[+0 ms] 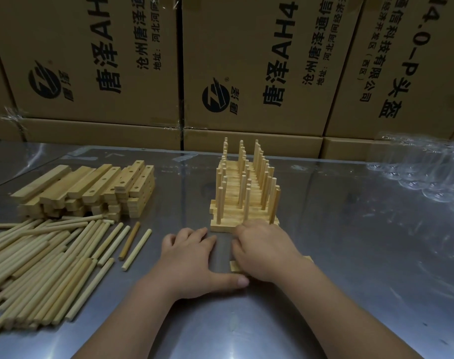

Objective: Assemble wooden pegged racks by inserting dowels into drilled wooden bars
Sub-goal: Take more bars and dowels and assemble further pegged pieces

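Many racks (pixel 244 198) stand finished and stacked just ahead, yet piles of bars (pixel 91 187) and dowels (pixel 47 268) wait at left, my left grip (pixel 189 257) lies flat and empty on the tabletop (pixel 363 255), and my right grip (pixel 262 250) covers a bar (pixel 235 266), whether clasped I cannot tell.

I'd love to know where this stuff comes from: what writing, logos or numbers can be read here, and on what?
"唐泽AH", cut off by the frame: left cardboard box.
"唐泽AH4.", cut off: middle cardboard box.
"4.0-P头盔": right cardboard box.
"沧州唐泽通信", cut off: left and middle boxes.
"通信科技有限公司": right box.
"地址:河北河间经济", cut off: left and middle boxes.
"(西区)": right box, small.
Round logo with "唐泽": left and middle boxes.
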